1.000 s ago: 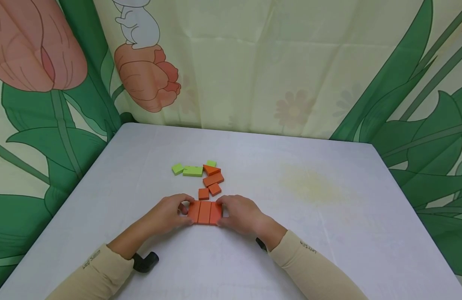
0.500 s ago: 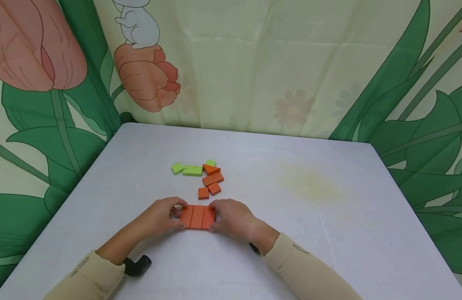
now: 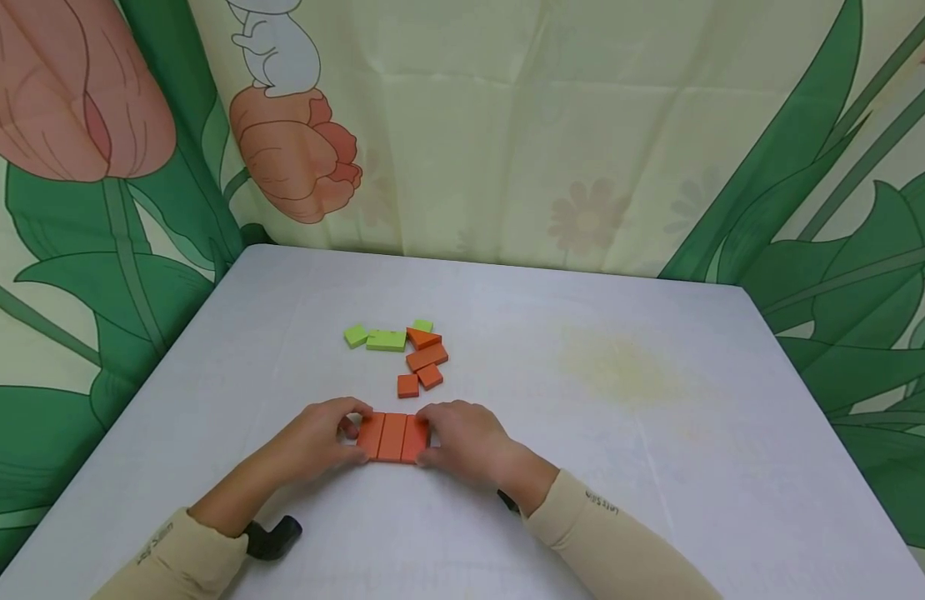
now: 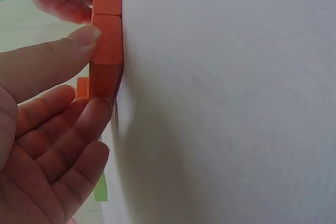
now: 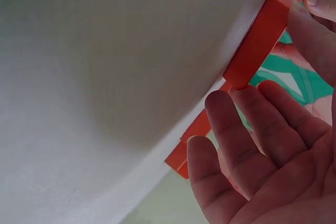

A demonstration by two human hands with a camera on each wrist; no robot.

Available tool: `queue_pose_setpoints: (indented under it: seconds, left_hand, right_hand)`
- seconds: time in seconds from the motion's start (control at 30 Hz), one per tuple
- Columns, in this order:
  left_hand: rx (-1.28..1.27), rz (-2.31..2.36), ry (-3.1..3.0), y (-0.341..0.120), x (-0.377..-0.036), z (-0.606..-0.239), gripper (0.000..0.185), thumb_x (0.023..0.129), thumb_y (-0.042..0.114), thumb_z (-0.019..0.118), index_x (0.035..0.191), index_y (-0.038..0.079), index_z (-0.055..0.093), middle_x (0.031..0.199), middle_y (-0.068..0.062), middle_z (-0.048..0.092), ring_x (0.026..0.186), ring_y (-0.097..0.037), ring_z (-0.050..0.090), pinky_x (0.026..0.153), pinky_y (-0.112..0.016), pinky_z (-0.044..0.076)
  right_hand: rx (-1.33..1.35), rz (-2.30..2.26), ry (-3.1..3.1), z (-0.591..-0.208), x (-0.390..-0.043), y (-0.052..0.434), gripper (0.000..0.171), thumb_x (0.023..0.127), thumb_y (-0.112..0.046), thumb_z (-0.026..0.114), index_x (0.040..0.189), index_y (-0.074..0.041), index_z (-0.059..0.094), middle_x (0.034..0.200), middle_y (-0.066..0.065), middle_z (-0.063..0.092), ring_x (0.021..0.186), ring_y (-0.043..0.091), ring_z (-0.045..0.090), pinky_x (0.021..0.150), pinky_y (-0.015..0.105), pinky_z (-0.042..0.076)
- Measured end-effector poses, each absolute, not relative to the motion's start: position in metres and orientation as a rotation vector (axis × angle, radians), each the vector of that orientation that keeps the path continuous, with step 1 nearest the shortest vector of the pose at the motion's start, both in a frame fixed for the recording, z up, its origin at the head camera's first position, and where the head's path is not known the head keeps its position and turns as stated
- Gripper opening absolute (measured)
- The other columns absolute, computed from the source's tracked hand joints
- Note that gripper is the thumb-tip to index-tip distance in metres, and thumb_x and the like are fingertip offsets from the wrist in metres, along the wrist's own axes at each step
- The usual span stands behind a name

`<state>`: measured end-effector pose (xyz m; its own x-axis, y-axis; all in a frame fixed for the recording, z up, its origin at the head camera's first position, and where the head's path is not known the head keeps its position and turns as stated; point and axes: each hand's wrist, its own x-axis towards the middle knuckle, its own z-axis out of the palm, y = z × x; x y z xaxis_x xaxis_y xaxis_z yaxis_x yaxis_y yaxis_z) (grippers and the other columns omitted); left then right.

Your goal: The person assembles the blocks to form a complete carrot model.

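Three orange rectangular building blocks (image 3: 392, 437) lie side by side, long edges together, on the white table. My left hand (image 3: 322, 435) pinches the leftmost one, thumb at its near end and index finger at its far end. The same sort of pinch holds the rightmost block (image 5: 260, 38), by my right hand (image 3: 466, 442). Between them the middle block is held by neither hand's fingers. In the left wrist view my thumb presses the near face of the end block (image 4: 107, 40). My other right fingers (image 5: 239, 145) stand apart from the block in the right wrist view.
Beyond the row lie loose orange pieces: two squares (image 3: 407, 386), a rectangular block (image 3: 427, 357) and a triangle (image 3: 423, 338). Past them are a lime-green block (image 3: 386, 341) and two small green pieces (image 3: 355, 336). A printed curtain (image 3: 507, 150) hangs behind the white table (image 3: 732, 417).
Both hands have drawn the row of three orange blocks toward me and slightly left, opening a gap to the loose squares. In the last half second the row shifted only a little.
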<state>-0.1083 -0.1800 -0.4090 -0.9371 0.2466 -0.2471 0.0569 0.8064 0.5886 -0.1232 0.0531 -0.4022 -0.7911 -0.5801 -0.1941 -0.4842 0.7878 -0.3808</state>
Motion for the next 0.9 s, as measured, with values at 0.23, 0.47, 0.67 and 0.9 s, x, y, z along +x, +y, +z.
queue_pose_setpoints:
  seconds: [0.23,0.47,0.67,0.9]
  left_hand:
    - [0.27,0.856,2.682,-0.179,-0.108,-0.406,0.053,0.077,0.015,0.088,0.123,0.009,0.064,0.112,0.0,0.064,0.098,-0.018,0.06,0.084,-0.037,0.056]
    - [0.366,0.794,2.694,-0.185,-0.121,-0.403,0.063,0.079,0.023,0.087,0.133,0.009,0.059,0.124,-0.007,0.061,0.115,-0.028,0.055,0.094,-0.046,0.052]
    - [0.355,0.732,2.807,-0.192,-0.162,-0.395,0.061,0.089,0.026,0.078,0.141,0.007,0.054,0.139,-0.019,0.053,0.131,-0.039,0.045,0.104,-0.057,0.042]
    - [0.354,0.636,2.879,-0.194,-0.221,-0.396,0.053,0.094,0.022,0.072,0.141,0.007,0.055,0.141,-0.018,0.053,0.134,-0.04,0.04,0.109,-0.06,0.034]
  right_hand:
    - [-0.826,-0.434,2.684,-0.403,-0.125,0.055,0.048,0.088,-0.035,0.078,0.129,-0.013,0.065,0.11,-0.003,0.068,0.098,0.016,0.061,0.085,0.032,0.051]
    - [-0.822,-0.431,2.691,-0.402,-0.124,0.054,0.048,0.088,-0.036,0.078,0.128,-0.013,0.065,0.109,-0.004,0.068,0.096,0.016,0.061,0.083,0.033,0.051]
    - [-0.803,-0.422,2.691,-0.401,-0.123,0.053,0.048,0.088,-0.036,0.078,0.129,-0.013,0.065,0.11,-0.004,0.068,0.096,0.016,0.061,0.083,0.033,0.051]
    - [-0.779,-0.43,2.682,-0.401,-0.122,0.053,0.05,0.088,-0.036,0.078,0.13,-0.013,0.065,0.111,-0.004,0.068,0.098,0.016,0.061,0.084,0.033,0.051]
